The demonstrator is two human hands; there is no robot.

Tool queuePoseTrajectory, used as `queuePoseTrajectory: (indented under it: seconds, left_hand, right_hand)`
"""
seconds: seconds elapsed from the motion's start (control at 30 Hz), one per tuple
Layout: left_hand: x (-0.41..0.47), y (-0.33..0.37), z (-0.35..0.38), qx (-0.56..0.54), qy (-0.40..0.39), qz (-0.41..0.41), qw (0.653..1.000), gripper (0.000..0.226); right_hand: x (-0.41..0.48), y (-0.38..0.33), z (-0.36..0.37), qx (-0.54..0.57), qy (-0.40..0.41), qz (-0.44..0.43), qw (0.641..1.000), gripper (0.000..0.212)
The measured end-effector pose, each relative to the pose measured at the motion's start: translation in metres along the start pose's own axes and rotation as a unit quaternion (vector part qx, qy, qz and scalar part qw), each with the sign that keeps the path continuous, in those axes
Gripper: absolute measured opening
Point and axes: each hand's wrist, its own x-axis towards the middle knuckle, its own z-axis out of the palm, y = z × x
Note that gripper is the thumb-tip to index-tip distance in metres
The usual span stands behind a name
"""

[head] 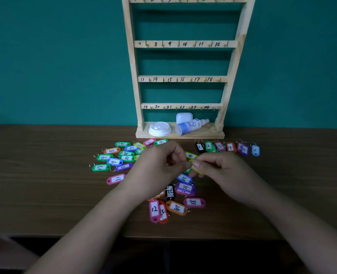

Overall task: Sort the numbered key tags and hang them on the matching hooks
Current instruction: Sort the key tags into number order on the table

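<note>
While loose key tags (116, 178) lie scattered on the wooden table (45, 184) before the numbered hook rack (183, 79), we see the left hand (159, 167) and right hand (223, 175), fingers curled, pinching one yellow key tag (196, 169) together just above them.

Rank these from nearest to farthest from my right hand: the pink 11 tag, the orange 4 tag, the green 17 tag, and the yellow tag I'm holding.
1. held yellow tag: pinched in the right hand.
2. orange 4 tag: just behind the hand, in the sorted row.
3. pink 11 tag: left side of the pile.
4. green 17 tag: pile's far left edge.
</note>
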Motion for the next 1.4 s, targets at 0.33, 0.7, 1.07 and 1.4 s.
queuePoseTrajectory:
  seconds: [0.33, 0.7, 1.07, 1.4]
  left_hand:
    - [0.01, 0.005, 0.015, -0.015, 0.012, -0.022, 1.0, 0.013]
    - [0.014, -0.005, 0.011, 0.046, -0.028, -0.043, 0.998, 0.008]
    - [0.014, -0.007, 0.011, 0.061, -0.041, -0.033, 0.997, 0.007]
    - [0.015, -0.014, 0.0, 0.072, -0.034, -0.054, 0.995, 0.007]
  right_hand:
    - [0.001, 0.03, -0.032, 0.088, 0.084, 0.088, 0.989, 0.006]
    - [0.013, 0.115, -0.102, 0.063, 0.33, 0.203, 0.92, 0.013]
    - [0.024, 0.146, -0.103, -0.059, 0.342, 0.233, 0.908, 0.016]
    - [0.02, 0.116, -0.092, -0.076, 0.328, 0.165, 0.927, 0.011]
